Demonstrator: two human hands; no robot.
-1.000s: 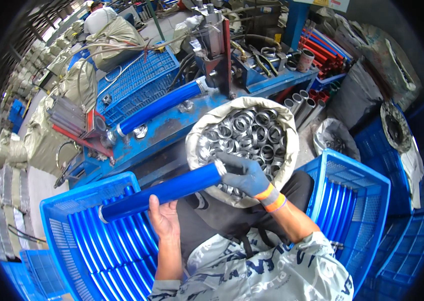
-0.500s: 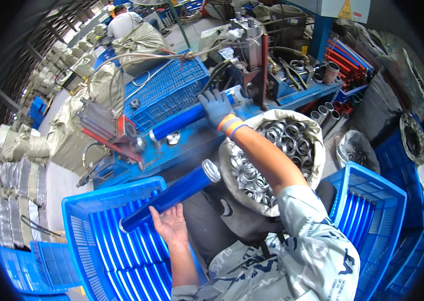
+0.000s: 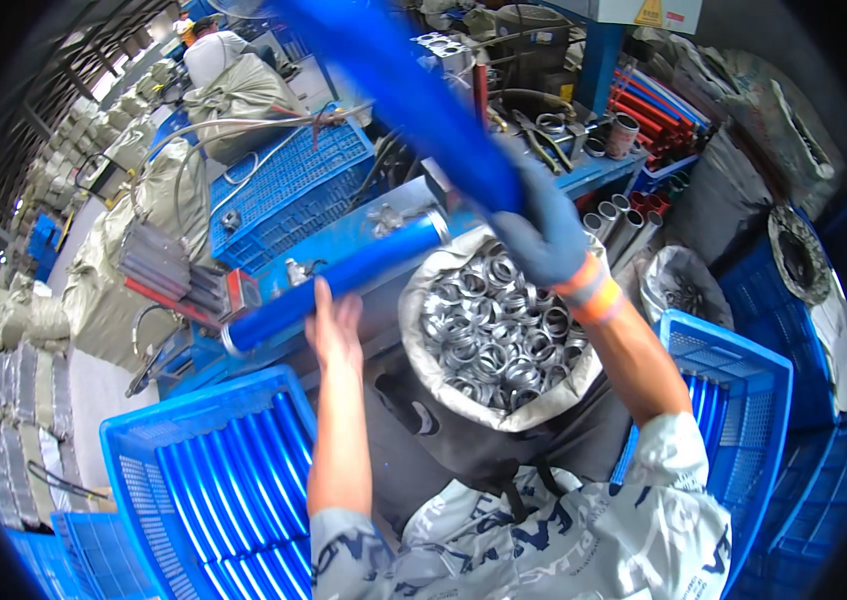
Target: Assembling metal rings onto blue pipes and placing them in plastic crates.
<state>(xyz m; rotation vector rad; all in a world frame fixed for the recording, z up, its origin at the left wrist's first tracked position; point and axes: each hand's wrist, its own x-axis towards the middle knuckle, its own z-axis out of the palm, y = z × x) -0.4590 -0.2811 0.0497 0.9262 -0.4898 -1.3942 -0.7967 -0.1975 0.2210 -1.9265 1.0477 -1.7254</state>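
Observation:
A blue tube (image 3: 363, 268) with bright metal rings at both ends lies slanted across my bare left hand (image 3: 334, 325), which supports it from the near side, its thumb up against the tube. It is held over the front edge of the blue workbench (image 3: 205, 368). My right hand (image 3: 546, 228), in a grey-blue glove with an orange cuff, grips the near end of a second blue tube (image 3: 413, 95). That tube is raised, slants up to the far left and is smeared by motion; its far end leaves the picture.
A white sack of metal rings (image 3: 513, 345) stands in front of me. Blue tubes fill the crate (image 3: 118, 440) at left; another crate (image 3: 778, 400) at right holds more. Clamping fixtures (image 3: 233, 290) and pliers (image 3: 543, 150) are on the bench. A person (image 3: 213, 55) sits far behind.
My right hand has lifted its blue tube off the bench fixture and swung it up toward me. My left hand has moved its tube forward, away from the left crate, over the bench edge.

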